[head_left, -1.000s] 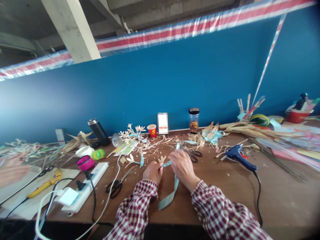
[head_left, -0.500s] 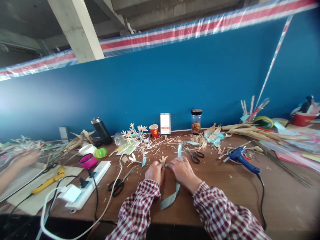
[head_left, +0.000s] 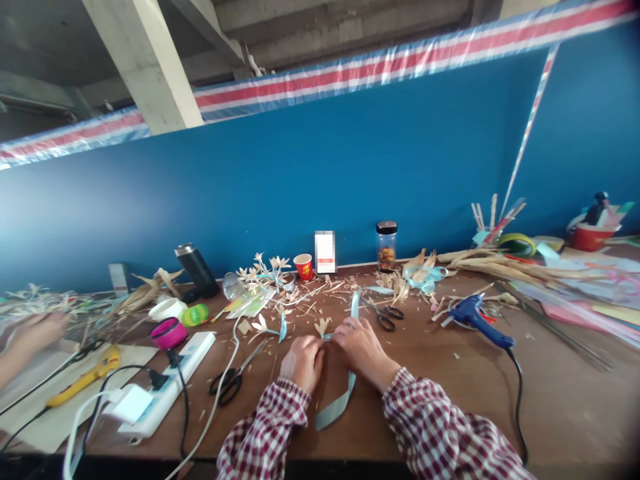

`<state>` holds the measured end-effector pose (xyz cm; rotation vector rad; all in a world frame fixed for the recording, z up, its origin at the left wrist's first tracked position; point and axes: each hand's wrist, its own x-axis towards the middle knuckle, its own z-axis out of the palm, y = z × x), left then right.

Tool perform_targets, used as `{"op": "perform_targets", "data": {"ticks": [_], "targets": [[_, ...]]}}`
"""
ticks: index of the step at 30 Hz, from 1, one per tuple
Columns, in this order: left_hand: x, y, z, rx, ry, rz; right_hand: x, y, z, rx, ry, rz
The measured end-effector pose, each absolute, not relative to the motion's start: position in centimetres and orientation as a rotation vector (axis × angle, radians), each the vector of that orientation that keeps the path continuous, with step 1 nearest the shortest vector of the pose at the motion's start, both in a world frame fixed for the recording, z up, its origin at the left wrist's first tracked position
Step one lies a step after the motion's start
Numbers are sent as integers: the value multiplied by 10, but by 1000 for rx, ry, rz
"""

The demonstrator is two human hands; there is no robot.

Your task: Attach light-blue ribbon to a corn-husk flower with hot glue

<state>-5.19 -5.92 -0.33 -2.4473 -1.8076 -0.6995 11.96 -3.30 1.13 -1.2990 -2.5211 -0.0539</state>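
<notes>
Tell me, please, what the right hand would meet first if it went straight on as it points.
The right hand would probably meet the small pale flower just ahead, though depth is unclear.

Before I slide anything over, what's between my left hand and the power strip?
In the head view, chiefly scissors, a white cable and a black cord lie between your left hand and the power strip.

Is a brown table (head_left: 445, 400), strewn with pale scraps (head_left: 300, 293). Along the far edge, carries a red cup (head_left: 303, 267) and a black-lidded jar (head_left: 387, 248). Toward the near edge, from left to right, bears a white power strip (head_left: 174, 385), black scissors (head_left: 240, 372) and a light-blue ribbon (head_left: 336, 411)
</notes>
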Motion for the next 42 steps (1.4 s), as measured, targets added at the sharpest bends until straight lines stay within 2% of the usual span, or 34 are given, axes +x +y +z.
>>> {"op": "perform_targets", "data": {"ticks": [8, 42], "targets": [[-42, -66, 10, -2503, -1834, -557, 122, -35, 14, -1258, -2492, -43], [-39, -64, 6, -2408, -1900, -352, 121, -35, 15, -1278, -2479, -33]]}}
